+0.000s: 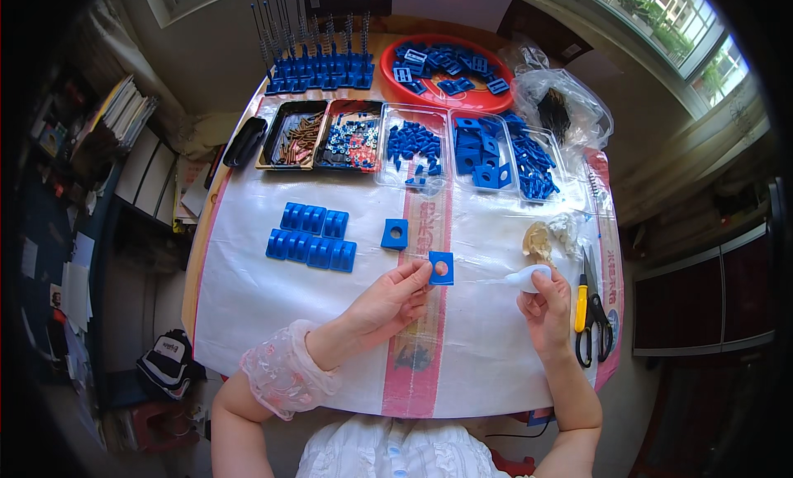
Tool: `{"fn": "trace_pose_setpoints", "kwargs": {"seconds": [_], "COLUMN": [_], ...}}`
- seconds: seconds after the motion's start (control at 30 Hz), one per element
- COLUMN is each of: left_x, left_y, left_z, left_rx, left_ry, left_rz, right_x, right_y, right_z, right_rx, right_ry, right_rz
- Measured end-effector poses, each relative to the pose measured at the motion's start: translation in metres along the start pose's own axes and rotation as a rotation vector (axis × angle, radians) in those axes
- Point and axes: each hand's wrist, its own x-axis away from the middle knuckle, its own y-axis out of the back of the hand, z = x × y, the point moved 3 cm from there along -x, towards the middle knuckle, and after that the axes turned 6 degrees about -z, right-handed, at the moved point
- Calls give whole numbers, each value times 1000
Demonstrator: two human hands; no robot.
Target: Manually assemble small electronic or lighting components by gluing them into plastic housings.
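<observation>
Hands at work over a white plastic sheet (273,305) covering a round table. Left hand (388,300): fingertips pinched on a small blue square plastic plate with a round centre hole (441,267), held just above the sheet near the table's middle. Right hand (545,309): fingers curled around a small white squeeze bottle (527,277), its tip pointing left toward the held plate, close to it but not touching.

Second blue square plate with a hole (395,234) lies flat on the sheet, just beyond the held one. Left of that, two rows of blue ribbed plastic blocks (312,237) set side by side. Yellow-and-black-handled scissors (591,309) lie just right of the right hand.

Far side of the table: black tray of brown screws (295,135), black tray of small mixed metal parts (351,139), clear trays of blue plastic pieces (462,152), red round basin of blue parts (446,69), rows of blue bases with upright metal rods (318,53), clear plastic bag with dark contents (562,106).
</observation>
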Motion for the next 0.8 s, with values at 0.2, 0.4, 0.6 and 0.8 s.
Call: {"fn": "trace_pose_setpoints", "kwargs": {"seconds": [0.2,0.4,0.6,0.8], "left_x": [1,-1,-1,-1], "left_y": [0,0,2,1], "left_z": [-1,1,1,1], "left_rx": [5,-1,11,10], "left_ry": [10,6,7,14], "left_rz": [22,-13,-2,-26], "right_x": [0,-1,0,-1], "right_y": [-1,0,-1,0], "right_z": [0,0,0,0], "right_rx": [-2,-3,-3,-7], "right_ry": [-6,1,-5,-1], "right_rz": [-15,-20,3,0]}}
